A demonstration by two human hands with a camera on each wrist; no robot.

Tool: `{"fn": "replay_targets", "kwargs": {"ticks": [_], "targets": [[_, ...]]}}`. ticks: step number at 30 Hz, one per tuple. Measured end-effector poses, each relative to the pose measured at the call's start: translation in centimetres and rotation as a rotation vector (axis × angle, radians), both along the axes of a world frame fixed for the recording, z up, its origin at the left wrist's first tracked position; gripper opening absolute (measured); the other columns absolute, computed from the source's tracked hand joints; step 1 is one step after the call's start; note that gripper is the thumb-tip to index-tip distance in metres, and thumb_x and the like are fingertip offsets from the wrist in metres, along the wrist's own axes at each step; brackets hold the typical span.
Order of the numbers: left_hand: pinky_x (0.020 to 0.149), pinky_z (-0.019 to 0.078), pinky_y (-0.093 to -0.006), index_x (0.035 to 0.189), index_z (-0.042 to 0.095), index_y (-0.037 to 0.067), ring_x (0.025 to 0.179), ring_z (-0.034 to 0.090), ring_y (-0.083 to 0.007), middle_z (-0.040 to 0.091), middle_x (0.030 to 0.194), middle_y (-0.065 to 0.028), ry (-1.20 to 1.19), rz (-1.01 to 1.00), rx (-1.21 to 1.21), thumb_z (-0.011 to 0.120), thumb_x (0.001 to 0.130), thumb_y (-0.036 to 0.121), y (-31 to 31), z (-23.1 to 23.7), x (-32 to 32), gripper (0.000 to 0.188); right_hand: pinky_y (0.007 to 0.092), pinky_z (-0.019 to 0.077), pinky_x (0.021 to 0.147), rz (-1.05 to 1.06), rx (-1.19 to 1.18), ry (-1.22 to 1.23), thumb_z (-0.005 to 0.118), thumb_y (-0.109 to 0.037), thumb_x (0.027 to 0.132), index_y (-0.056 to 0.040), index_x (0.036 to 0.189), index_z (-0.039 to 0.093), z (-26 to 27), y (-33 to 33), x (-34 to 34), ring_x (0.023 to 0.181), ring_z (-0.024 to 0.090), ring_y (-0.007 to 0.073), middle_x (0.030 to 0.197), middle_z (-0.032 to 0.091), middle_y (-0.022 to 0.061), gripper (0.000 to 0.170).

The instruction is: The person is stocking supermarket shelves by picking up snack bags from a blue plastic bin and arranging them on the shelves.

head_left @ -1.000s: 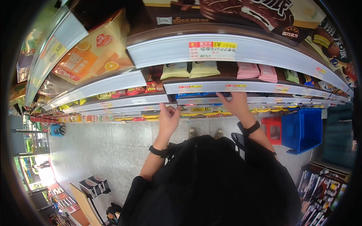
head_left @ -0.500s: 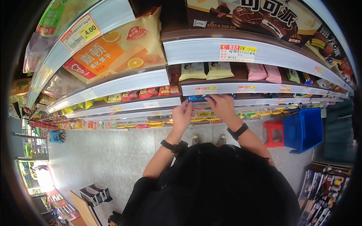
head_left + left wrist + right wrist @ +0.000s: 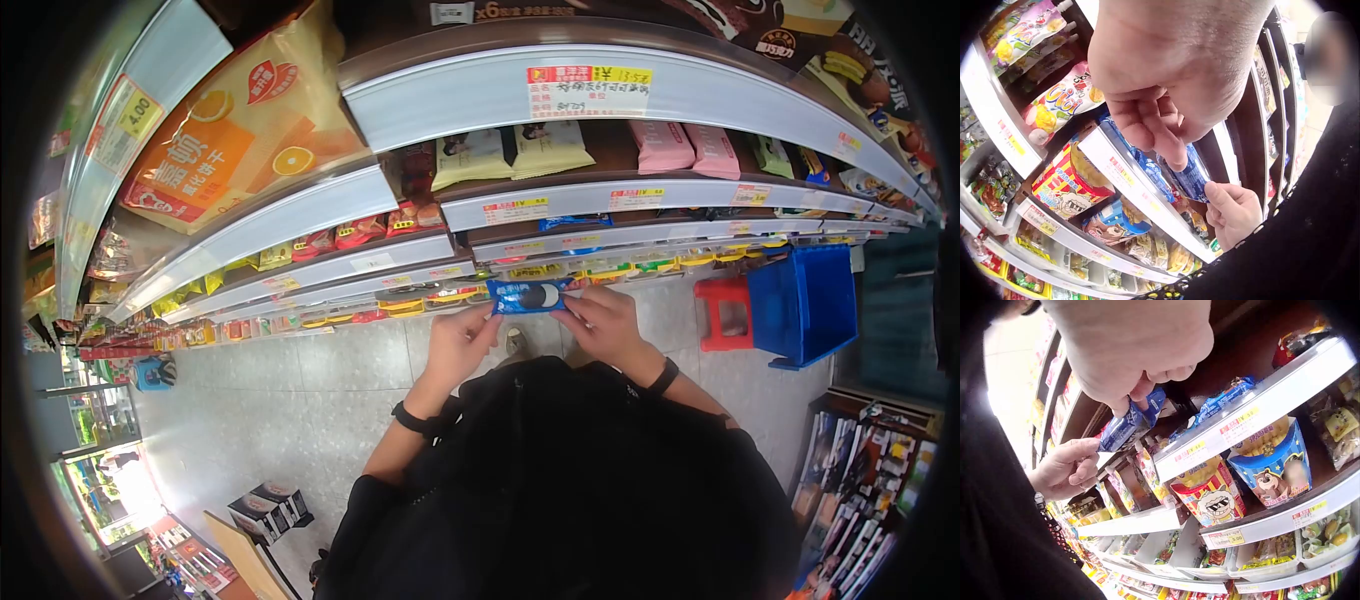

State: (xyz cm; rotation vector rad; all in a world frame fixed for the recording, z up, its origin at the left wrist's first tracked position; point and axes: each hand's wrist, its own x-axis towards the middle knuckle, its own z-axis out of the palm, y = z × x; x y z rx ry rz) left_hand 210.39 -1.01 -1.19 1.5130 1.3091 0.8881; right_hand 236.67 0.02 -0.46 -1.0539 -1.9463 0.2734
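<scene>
A small blue snack packet (image 3: 528,296) with pale lettering and a dark-and-white picture is stretched level between both hands, in front of the shelves. My left hand (image 3: 460,345) pinches its left end between thumb and fingers. At the other end, my right hand (image 3: 605,325) pinches the wrapper the same way. From the right wrist, the packet (image 3: 1132,425) appears tilted, with the left thumb and fingers at its lower corner. Similar blue packets (image 3: 574,221) lie on the shelf just beyond the hands.
Shelf edges (image 3: 640,95) with price labels curve across the front. Yellow packets (image 3: 553,148) and pink packets (image 3: 668,148) sit higher up. Cartoon snack cups (image 3: 1270,464) stand a level below the blue packets. On the floor at right are a red stool (image 3: 724,313) and a blue crate (image 3: 803,308).
Both hands were at the low shelf, then came together on a blue packet there. They have since drawn it out toward the body, and it now shows fully between them.
</scene>
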Motion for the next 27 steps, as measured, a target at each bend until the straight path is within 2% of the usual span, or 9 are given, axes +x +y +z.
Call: {"fn": "replay_targets", "kwargs": {"ticks": [3, 7, 8, 11, 13, 16, 20, 22, 27], "targets": [[0.051, 0.0468, -0.0241, 0.118, 0.073, -0.003, 0.053, 0.063, -0.0074, 0.069, 0.064, -0.0048, -0.093, 0.097, 0.004, 0.071, 0.097, 0.009, 1.6, -0.8, 0.7, 0.024, 0.0339, 0.0471, 0.052, -0.048, 0.024, 0.025, 0.088, -0.013, 0.078, -0.0029, 0.092, 0.076, 0.8, 2.2, -0.5, 0.056, 0.059, 0.0228, 0.070, 0.061, 0.0062, 0.021], [0.052, 0.0433, -0.0208, 0.129, 0.067, -0.003, 0.057, 0.057, -0.0036, 0.066, 0.066, -0.0011, -0.287, 0.213, -0.080, 0.063, 0.103, 0.010, 4.8, -0.4, 2.8, 0.029, 0.0357, 0.0522, 0.060, -0.133, 0.087, -0.010, 0.087, -0.014, 0.079, -0.0024, 0.093, 0.076, 0.6, 6.1, -1.3, 0.066, 0.065, 0.0268, 0.079, 0.067, 0.0076, 0.021], [0.053, 0.0432, -0.0209, 0.132, 0.065, -0.004, 0.058, 0.056, -0.0032, 0.064, 0.068, -0.0008, -0.198, 0.218, -0.025, 0.059, 0.105, 0.010, 5.5, -1.3, 3.0, 0.030, 0.0357, 0.0522, 0.060, -0.132, 0.091, -0.010, 0.087, -0.014, 0.079, -0.0024, 0.093, 0.076, 0.3, 7.1, -1.6, 0.066, 0.065, 0.0268, 0.079, 0.067, 0.0076, 0.021], [0.054, 0.0445, -0.0218, 0.135, 0.063, -0.004, 0.059, 0.057, -0.0043, 0.062, 0.068, 0.0000, -0.225, 0.236, 0.035, 0.056, 0.106, 0.009, 6.6, -3.5, 3.5, 0.033, 0.0406, 0.0547, 0.068, -0.148, 0.182, -0.031, 0.079, -0.021, 0.086, -0.0056, 0.098, 0.075, -1.1, 8.6, -2.1, 0.078, 0.067, 0.0295, 0.086, 0.068, 0.0090, 0.020], [0.056, 0.0468, -0.0245, 0.142, 0.058, -0.004, 0.060, 0.058, -0.0060, 0.060, 0.067, -0.0005, -0.169, 0.249, -0.021, 0.056, 0.105, 0.009, 6.3, -3.9, 3.9, 0.039, 0.0397, 0.0569, 0.071, -0.169, 0.053, -0.185, 0.081, -0.022, 0.085, -0.0036, 0.099, 0.077, -1.6, 8.9, -2.0, 0.080, 0.070, 0.0301, 0.094, 0.073, 0.0097, 0.023], [0.060, 0.0496, -0.0270, 0.150, 0.047, -0.004, 0.061, 0.059, -0.0083, 0.060, 0.067, -0.0033, 0.001, 0.222, 0.064, 0.062, 0.101, 0.010, 5.9, -5.0, 3.7, 0.053, 0.0401, 0.0570, 0.072, -0.156, 0.006, -0.250, 0.080, -0.023, 0.086, -0.0050, 0.102, 0.077, -2.1, 8.7, -2.0, 0.083, 0.071, 0.0299, 0.095, 0.073, 0.0098, 0.024], [0.061, 0.0492, -0.0266, 0.150, 0.047, -0.005, 0.061, 0.059, -0.0083, 0.061, 0.068, -0.0031, -0.061, 0.236, 0.076, 0.064, 0.100, 0.010, 6.1, -4.5, 2.7, 0.054, 0.0403, 0.0573, 0.073, -0.163, 0.030, -0.231, 0.081, -0.021, 0.085, -0.0060, 0.102, 0.077, -1.4, 8.9, -1.5, 0.084, 0.071, 0.0304, 0.096, 0.074, 0.0102, 0.023], [0.061, 0.0478, -0.0255, 0.150, 0.048, -0.005, 0.062, 0.056, -0.0070, 0.059, 0.069, -0.0015, -0.066, 0.253, 0.048, 0.065, 0.101, 0.011, 6.4, -4.7, 2.3, 0.054, 0.0406, 0.0571, 0.072, -0.213, 0.149, -0.104, 0.082, -0.021, 0.084, -0.0065, 0.103, 0.077, -0.9, 8.8, -0.1, 0.084, 0.071, 0.0312, 0.096, 0.074, 0.0109, 0.024], [0.062, 0.0455, -0.0233, 0.147, 0.051, -0.005, 0.063, 0.051, -0.0055, 0.055, 0.070, 0.0013, -0.085, 0.249, 0.077, 0.066, 0.101, 0.012, 6.7, -5.5, 1.8, 0.051, 0.0412, 0.0566, 0.072, -0.267, 0.032, -0.171, 0.083, -0.021, 0.083, -0.0063, 0.099, 0.077, -1.3, 9.3, 3.8, 0.082, 0.071, 0.0327, 0.092, 0.075, 0.0124, 0.023]]}}
